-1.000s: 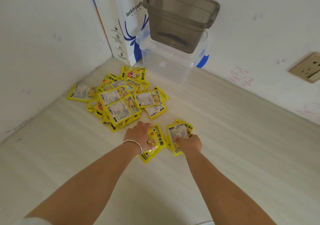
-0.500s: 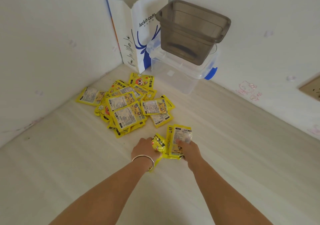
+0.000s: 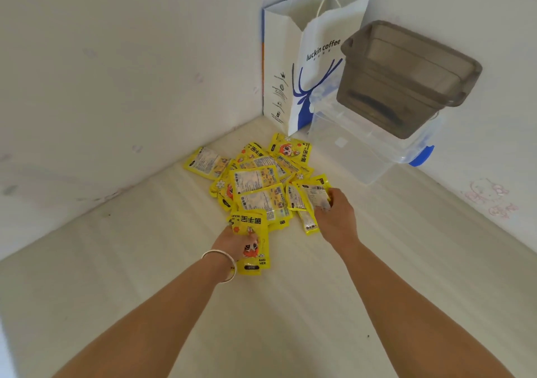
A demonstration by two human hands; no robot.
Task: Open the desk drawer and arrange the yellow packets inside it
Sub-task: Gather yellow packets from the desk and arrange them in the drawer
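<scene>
— Yellow packets [image 3: 255, 186] are shown heaped loose on a pale wooden surface in a white-walled corner, just in front of a white paper bag [image 3: 315, 66] and a clear lidded box [image 3: 366, 151] topped by a smoky grey tub [image 3: 406, 78]. How far along can the job be judged?

— Barely begun, it would seem. No drawer front or handle is visible, so whether this surface is the drawer's floor cannot be told. Most packets are left overlapping and askew; only a few have been gathered into the hands.

— And where are the packets relative to the fingers?

— One packet [image 3: 251, 241], printed face up, is pinned under the thumb of the left hand [image 3: 232, 242], which wears a silver bangle [image 3: 223, 264]; its lower edge hangs past the wrist. A small sheaf [image 3: 309, 200] is clasped in the right hand [image 3: 337, 218], fingers curled closed over its right edge, at the pile's near right margin. Both hands are thus closed on packets, and the main heap lies just beyond the fingertips.
</scene>
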